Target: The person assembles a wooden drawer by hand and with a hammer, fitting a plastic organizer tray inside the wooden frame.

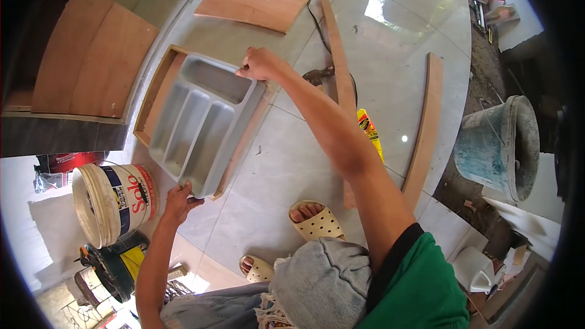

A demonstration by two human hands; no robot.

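Note:
A grey plastic cutlery tray [186, 128], with several long compartments, sits tilted over a shallow wooden drawer box [150, 100]. The box's wooden rim shows along the tray's left and far sides, and a strip of wood shows along the right side. My left hand [177, 203] grips the tray's near corner, thumb on the rim and fingers under the edge. At the far right corner, my right hand [259, 64] is closed on the rim. Whether the tray rests inside the box or above it, I cannot tell.
Right of the tray lie a hammer [317, 77], a yellow glue pack [369, 133] and two wooden strips [339, 55] [425, 119]. A plywood panel [253, 5] is beyond. Buckets [116, 198] [487, 146] stand left and right; a wooden cabinet [91, 55] is far left.

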